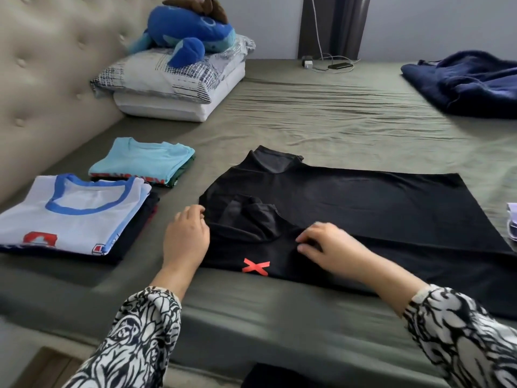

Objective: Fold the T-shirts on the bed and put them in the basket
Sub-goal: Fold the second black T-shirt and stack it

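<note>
A black T-shirt [363, 208] with a red X mark lies flat across the olive bed sheet [335, 121], its near sleeve folded inward over the body. My left hand [186, 236] rests on the shirt's left edge by the shoulder, fingers curled on the cloth. My right hand [327, 242] presses on the folded sleeve's hem, fingertips pinching the black fabric. Two stacks of folded shirts lie to the left: a white one with blue collar [72, 217] on top of dark ones, and a light blue one [142, 161] behind it. No basket is in view.
Stacked pillows [173, 85] with a blue plush toy [190, 32] sit by the padded headboard [50, 65]. A navy blanket [470, 82] lies at the far right. A charger and phone [335, 65] rest at the bed's far edge. A pale cloth [512, 222] peeks in at right.
</note>
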